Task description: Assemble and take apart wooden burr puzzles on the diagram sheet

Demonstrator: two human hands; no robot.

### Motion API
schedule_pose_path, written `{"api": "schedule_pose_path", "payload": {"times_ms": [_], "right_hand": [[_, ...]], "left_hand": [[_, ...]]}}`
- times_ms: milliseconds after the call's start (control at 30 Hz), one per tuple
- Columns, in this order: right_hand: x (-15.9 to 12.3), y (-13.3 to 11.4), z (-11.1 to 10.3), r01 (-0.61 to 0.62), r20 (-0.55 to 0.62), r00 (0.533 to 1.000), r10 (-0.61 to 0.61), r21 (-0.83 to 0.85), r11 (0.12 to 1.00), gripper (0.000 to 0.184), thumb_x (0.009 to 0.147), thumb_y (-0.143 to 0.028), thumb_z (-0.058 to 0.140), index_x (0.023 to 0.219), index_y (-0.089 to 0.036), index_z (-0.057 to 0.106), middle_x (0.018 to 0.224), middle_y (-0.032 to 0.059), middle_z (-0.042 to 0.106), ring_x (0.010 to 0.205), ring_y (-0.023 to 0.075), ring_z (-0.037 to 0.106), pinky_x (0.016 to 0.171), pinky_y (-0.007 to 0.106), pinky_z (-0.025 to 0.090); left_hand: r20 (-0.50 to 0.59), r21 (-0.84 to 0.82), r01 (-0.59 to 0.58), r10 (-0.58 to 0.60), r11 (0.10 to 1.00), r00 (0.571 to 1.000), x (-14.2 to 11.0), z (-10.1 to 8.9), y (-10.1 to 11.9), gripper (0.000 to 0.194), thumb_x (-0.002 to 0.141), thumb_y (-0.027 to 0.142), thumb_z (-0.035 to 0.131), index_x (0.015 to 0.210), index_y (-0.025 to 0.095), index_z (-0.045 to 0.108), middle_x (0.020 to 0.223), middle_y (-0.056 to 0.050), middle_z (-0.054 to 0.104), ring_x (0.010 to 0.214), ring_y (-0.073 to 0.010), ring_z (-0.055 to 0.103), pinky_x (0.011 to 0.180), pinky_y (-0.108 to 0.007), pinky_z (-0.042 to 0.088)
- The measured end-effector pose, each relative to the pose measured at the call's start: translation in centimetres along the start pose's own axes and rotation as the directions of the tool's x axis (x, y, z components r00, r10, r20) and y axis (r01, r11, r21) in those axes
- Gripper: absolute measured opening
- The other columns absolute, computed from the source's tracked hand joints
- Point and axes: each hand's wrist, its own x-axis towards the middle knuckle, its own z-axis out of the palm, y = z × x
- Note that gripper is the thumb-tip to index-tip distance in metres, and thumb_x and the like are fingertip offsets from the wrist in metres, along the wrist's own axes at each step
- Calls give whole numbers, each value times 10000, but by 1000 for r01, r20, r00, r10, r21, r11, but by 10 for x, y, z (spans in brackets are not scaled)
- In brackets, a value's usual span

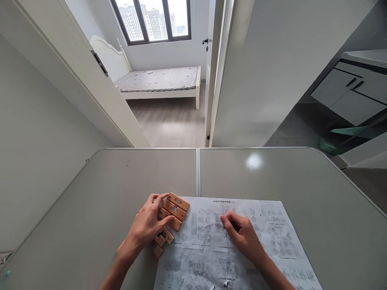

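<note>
Several wooden puzzle pieces (177, 201) lie side by side at the left edge of a printed sheet (205, 245). Some have slots or notches and dark marks. My left hand (148, 221) rests over their left side, thumb and index finger spread apart and touching them; its other fingers partly cover the pieces. Smaller wooden blocks (160, 241) sit just below the thumb. On the sheet, which carries rows of small line drawings, my right hand (242, 233) is curled closed, thumb against index finger. Whatever it may hold is hidden inside the fingers.
The grey table (145, 173) has a metal seam (198, 173) down its middle and a raised rim. Beyond it, a doorway shows a bed (163, 78) under a window (154, 20). White cabinets (347, 90) stand at the far right.
</note>
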Motion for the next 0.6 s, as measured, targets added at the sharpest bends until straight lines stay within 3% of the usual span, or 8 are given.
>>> {"api": "schedule_pose_path", "payload": {"times_ms": [200, 467, 600], "right_hand": [[0, -1, 0, 6, -2, 1000, -6, -18, 1000, 469, 1051, -510, 502, 688, -234, 392, 619, -58, 331, 556, 124, 292, 531, 282, 260], [1, 2, 0, 25, 4, 1000, -25, -27, 999, 470, 1057, -511, 493, 690, -234, 396, 620, -60, 330, 554, 123, 289, 531, 280, 257], [2, 2, -1, 33, -1, 999, -33, -34, 999, 470, 1055, -508, 496, 687, -232, 397, 618, -60, 332, 559, 124, 292, 534, 280, 256]], "left_hand": [[63, -70, -18, 23, 997, 998, 6, 5, 10, 543, 759, 369, 796, 1298, 374, 726, 1208, -46, 680, 871, -235, 737, 737, -313, 598], [164, -45, -35, 42, 998, 986, 7, 18, 44, 499, 784, 372, 810, 1268, 321, 703, 1266, -37, 658, 925, -228, 709, 798, -332, 583], [79, 18, -94, 92, 995, 993, 7, 24, 45, 647, 740, 342, 884, 1340, 316, 646, 1345, -76, 607, 1089, -291, 686, 877, -403, 601]]}}
